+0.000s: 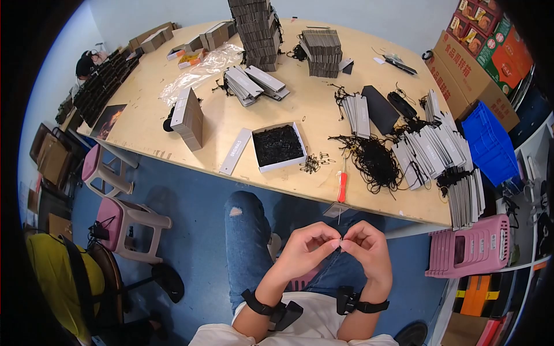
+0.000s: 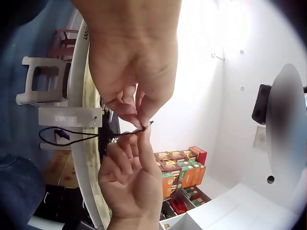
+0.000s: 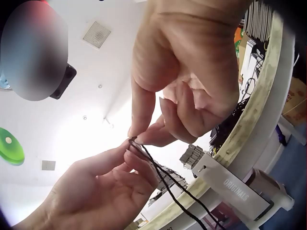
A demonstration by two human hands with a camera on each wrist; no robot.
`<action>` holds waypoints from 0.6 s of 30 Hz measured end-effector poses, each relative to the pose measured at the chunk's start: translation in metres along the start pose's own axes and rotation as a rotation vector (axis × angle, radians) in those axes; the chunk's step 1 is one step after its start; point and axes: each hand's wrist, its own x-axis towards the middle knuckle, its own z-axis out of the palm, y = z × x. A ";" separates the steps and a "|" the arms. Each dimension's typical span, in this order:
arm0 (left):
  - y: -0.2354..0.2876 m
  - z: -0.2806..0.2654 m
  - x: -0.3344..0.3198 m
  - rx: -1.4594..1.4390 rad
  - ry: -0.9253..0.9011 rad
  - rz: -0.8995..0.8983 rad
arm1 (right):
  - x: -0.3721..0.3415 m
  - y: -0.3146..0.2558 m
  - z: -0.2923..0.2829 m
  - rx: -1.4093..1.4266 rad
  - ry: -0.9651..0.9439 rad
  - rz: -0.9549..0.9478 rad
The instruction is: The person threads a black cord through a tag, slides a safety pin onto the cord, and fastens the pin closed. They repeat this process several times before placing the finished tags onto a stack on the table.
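White glare in both wrist views

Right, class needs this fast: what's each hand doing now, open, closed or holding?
Left hand: closed, fingers pinching the black cord.
Right hand: closed, pinching the same cord, right beside the left.

Cord (image 2: 110,135) between the hands (image 1: 303,249). Table (image 1: 306,104) ahead of them; on it: box (image 1: 284,164) ahead-left, screwdriver (image 1: 342,187) straight ahead, cord pile (image 1: 372,164) ahead-right. Stools (image 1: 113,218) left of hands, on floor (image 1: 193,225). Bin (image 1: 489,141) far ahead-right, beyond table's right edge.
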 end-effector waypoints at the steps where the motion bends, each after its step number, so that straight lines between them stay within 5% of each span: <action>1: 0.000 0.000 0.000 -0.014 -0.015 0.001 | -0.001 0.000 -0.001 0.001 0.001 0.000; 18: -0.002 -0.004 -0.002 0.120 -0.091 -0.030 | -0.003 -0.002 -0.001 -0.027 -0.037 -0.079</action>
